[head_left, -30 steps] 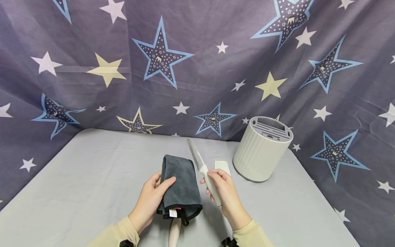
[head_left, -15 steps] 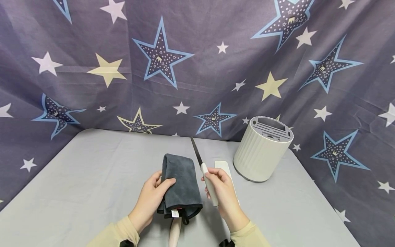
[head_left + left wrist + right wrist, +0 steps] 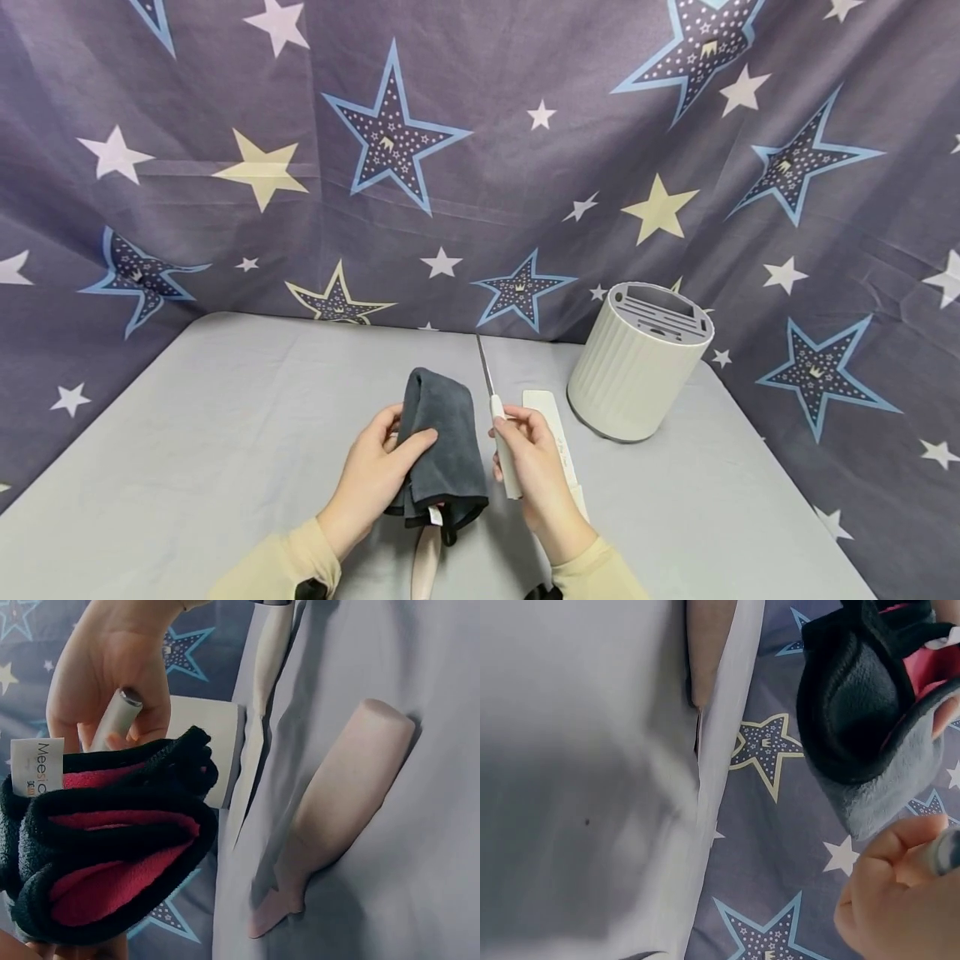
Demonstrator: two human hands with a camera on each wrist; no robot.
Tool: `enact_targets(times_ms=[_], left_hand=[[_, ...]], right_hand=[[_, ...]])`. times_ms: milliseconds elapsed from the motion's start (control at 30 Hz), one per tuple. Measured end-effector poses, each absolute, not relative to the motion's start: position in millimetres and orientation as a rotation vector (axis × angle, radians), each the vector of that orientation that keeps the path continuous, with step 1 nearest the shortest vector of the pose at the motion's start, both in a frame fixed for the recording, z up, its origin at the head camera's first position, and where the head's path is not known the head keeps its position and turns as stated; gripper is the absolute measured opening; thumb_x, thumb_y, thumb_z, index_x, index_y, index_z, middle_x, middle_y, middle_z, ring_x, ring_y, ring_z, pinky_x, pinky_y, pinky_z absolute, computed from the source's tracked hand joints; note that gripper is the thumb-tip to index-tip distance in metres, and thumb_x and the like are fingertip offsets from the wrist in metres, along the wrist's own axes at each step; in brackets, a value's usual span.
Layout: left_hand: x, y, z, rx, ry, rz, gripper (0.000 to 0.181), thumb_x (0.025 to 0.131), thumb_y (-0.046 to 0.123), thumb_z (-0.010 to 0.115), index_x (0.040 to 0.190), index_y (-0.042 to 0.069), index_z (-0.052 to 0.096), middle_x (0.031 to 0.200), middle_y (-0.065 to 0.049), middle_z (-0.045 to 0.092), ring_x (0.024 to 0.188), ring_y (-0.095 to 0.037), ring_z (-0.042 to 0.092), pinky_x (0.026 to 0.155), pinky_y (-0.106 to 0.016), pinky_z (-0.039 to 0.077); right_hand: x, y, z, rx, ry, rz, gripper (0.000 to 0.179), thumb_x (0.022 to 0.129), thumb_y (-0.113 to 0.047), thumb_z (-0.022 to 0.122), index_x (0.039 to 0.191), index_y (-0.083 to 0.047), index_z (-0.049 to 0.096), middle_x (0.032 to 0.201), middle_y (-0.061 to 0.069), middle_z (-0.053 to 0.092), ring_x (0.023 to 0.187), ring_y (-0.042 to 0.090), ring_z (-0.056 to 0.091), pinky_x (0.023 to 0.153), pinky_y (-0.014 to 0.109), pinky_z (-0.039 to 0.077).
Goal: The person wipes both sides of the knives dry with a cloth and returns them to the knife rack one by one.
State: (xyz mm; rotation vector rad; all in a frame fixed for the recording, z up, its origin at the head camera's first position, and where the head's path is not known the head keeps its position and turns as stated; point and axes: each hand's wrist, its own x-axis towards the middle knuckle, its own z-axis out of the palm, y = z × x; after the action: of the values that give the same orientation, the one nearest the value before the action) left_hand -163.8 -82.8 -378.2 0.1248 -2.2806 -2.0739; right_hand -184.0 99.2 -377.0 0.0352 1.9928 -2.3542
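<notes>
My left hand (image 3: 371, 475) grips a folded dark grey cloth (image 3: 446, 433), thumb on top and fingers behind. In the left wrist view the cloth (image 3: 112, 847) shows black edging, a red inner side and a white label. To its right, my right hand (image 3: 536, 458) holds a knife (image 3: 506, 450) by its white handle, with the blade pointing up and away, nearly edge-on. Blade and cloth are apart. The handle's end cap shows in the left wrist view. Below the cloth lies a beige handle (image 3: 426, 562); the cloth hides its far end in the head view.
A long white flat piece (image 3: 551, 421) with small lettering lies beyond my right hand, partly covered by it. At the back right stands a white ribbed knife block (image 3: 637, 375) with slots in its top. A star-patterned curtain (image 3: 480, 167) hangs behind the grey table (image 3: 262, 417).
The knife has turned in my right hand, from blade side showing to nearly edge-on, and its tip has shifted right. The cloth has tilted and bunched slightly in my left hand.
</notes>
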Motion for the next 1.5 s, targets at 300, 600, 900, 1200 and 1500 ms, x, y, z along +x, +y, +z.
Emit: enact_targets(times_ms=[300, 600, 900, 1200, 1500], left_hand=[[-162.5, -78.3, -369.0, 0.050, -2.402, -1.857, 0.046, 0.090, 0.024, 0.069, 0.131, 0.006, 0.057, 0.105, -0.014, 0.065, 0.083, -0.015, 0.070, 0.070, -0.025, 0.055], [-159.8, -70.9, -362.8, 0.023, -2.424, -1.821, 0.041, 0.088, 0.025, 0.070, 0.125, 0.007, 0.065, 0.089, -0.010, 0.070, 0.070, -0.012, 0.064, 0.065, -0.026, 0.054], [-156.2, -63.9, -364.0, 0.032, -2.345, -1.925, 0.044, 0.088, 0.025, 0.071, 0.128, 0.008, 0.064, 0.094, -0.009, 0.072, 0.074, -0.012, 0.066, 0.066, -0.025, 0.054], [-152.7, -58.3, -363.9, 0.025, -2.302, -1.962, 0.043, 0.088, 0.024, 0.072, 0.127, 0.008, 0.064, 0.095, -0.009, 0.072, 0.074, -0.012, 0.065, 0.065, -0.025, 0.053], [-147.4, -55.9, -366.0, 0.000, -2.278, -2.018, 0.041, 0.088, 0.022, 0.071, 0.125, 0.007, 0.065, 0.096, -0.011, 0.073, 0.075, -0.014, 0.067, 0.064, -0.026, 0.055]], right_hand=[[-185.4, 89.3, -381.2, 0.046, 1.981, -2.375, 0.034, 0.097, -0.012, 0.055, 0.127, -0.001, 0.046, 0.085, 0.001, 0.055, 0.057, 0.008, 0.046, 0.047, 0.017, 0.040], [-179.3, 74.0, -382.8, 0.095, 2.094, -2.348, 0.040, 0.093, -0.016, 0.060, 0.129, 0.000, 0.051, 0.089, -0.003, 0.058, 0.072, 0.009, 0.056, 0.063, 0.022, 0.049], [-176.8, 64.0, -388.0, 0.134, 2.103, -2.383, 0.036, 0.095, -0.017, 0.058, 0.126, 0.001, 0.053, 0.091, -0.002, 0.059, 0.080, 0.010, 0.057, 0.072, 0.024, 0.049], [-175.5, 62.1, -386.4, 0.177, 2.070, -2.438, 0.034, 0.095, -0.016, 0.056, 0.125, -0.001, 0.053, 0.090, 0.000, 0.058, 0.079, 0.012, 0.059, 0.071, 0.026, 0.051], [-178.7, 62.3, -384.0, 0.201, 2.043, -2.475, 0.032, 0.095, -0.017, 0.056, 0.123, -0.002, 0.054, 0.088, 0.000, 0.058, 0.077, 0.012, 0.060, 0.070, 0.026, 0.052]])
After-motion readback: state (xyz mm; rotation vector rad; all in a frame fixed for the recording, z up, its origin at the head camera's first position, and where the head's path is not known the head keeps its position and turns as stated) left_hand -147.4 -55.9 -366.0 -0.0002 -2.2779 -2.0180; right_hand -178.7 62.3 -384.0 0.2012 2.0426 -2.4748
